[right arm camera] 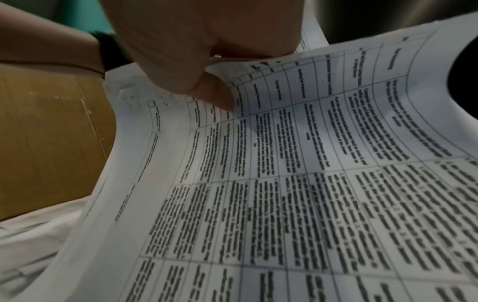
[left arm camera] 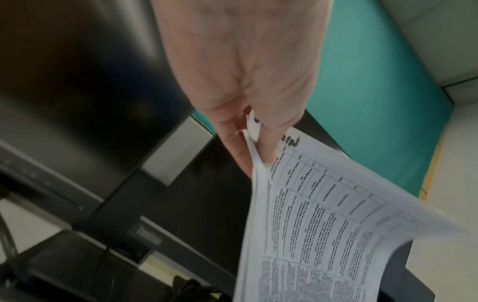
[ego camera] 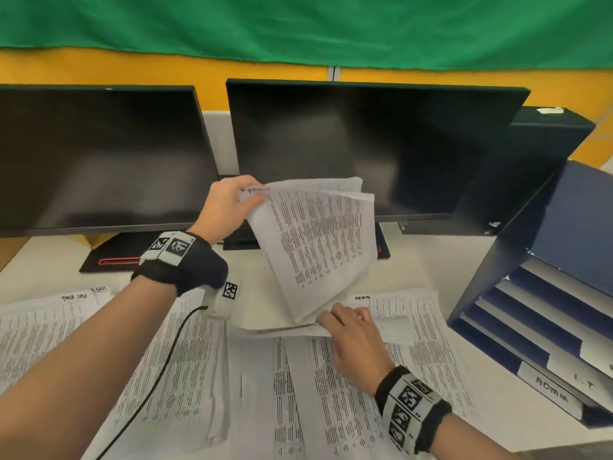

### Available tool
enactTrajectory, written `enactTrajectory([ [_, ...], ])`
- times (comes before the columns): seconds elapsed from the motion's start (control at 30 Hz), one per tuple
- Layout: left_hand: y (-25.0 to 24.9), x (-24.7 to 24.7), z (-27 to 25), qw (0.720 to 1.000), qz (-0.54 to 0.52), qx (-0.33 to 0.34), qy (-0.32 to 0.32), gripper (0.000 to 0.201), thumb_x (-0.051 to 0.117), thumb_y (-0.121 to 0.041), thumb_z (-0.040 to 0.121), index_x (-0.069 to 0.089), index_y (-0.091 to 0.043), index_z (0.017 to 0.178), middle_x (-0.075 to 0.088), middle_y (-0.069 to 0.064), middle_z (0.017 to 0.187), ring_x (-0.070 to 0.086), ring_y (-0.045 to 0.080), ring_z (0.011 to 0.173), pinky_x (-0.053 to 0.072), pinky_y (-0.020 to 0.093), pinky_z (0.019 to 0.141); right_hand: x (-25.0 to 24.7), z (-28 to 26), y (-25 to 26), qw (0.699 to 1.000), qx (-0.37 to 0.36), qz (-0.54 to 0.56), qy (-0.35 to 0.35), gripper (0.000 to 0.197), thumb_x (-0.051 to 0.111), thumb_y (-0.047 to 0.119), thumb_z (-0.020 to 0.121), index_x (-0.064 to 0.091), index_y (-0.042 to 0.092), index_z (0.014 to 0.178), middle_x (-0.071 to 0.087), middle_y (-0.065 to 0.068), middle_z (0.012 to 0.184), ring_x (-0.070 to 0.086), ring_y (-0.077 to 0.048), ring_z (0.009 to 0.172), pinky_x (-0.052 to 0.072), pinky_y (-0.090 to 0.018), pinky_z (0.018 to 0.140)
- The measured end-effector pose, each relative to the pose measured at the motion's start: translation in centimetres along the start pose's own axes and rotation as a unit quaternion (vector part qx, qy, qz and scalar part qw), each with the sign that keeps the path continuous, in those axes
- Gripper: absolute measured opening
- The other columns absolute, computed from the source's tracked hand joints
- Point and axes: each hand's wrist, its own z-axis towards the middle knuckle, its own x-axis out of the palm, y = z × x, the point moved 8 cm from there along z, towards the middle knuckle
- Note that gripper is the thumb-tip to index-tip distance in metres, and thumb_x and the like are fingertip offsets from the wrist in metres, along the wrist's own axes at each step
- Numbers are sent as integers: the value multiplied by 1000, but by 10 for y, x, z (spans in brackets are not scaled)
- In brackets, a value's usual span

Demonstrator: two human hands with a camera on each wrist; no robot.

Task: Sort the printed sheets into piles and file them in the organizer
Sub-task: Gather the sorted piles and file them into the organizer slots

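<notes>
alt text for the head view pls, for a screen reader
The left hand lifts a bundle of printed sheets by its top corner while the right hand pinches its lower edge, above more sheets on the desk, near a blue organizer.

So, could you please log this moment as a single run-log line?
left hand: pinches top corner of raised sheet stack | right hand: grips stack's lower edge | organizer: to the right, not yet reached

Sheets point(ego camera: 318, 240): white, printed with black text in ruled grid tables. Organizer point(ego camera: 530, 260): dark blue with white tabs. Monitors point(ego camera: 99, 154): black; backdrop point(ego camera: 298, 24): green over yellow.
</notes>
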Motion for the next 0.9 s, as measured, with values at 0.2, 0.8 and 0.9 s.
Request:
enactTrajectory([
  [0.2, 15, 37, 12, 993, -85, -75, 27, 8, 60, -19, 89, 65, -13, 90, 66, 1, 80, 60, 9, 68, 48, 16, 51, -30, -17, 8, 1000, 1, -6, -4, 45, 60, -1, 57, 48, 25, 92, 49, 8, 81, 45, -11, 69, 32, -24, 69],
  [0.8, -64, 77, 40, 994, 84, 45, 61, 14, 52, -14, 88, 61, -16, 99, 64, 4, 98, 59, 25, 88, 50, 39, 78, -48, -45, -2, 999, 51, -2, 13, 41, 54, -1, 63, 51, 24, 95, 48, 7, 84, 44, -11, 73, 33, -24, 70],
  [0.9, -67, 79, 38, 982, 161, 71, 70, 33, 53, -8, 89, 48, -30, 114, 60, 0, 116, 60, 29, 96, 51, 47, 85, -45, -37, 2, 999, 49, -15, 16, 41, 55, -2, 60, 52, 22, 93, 48, 5, 81, 44, -13, 70, 38, -26, 65],
])
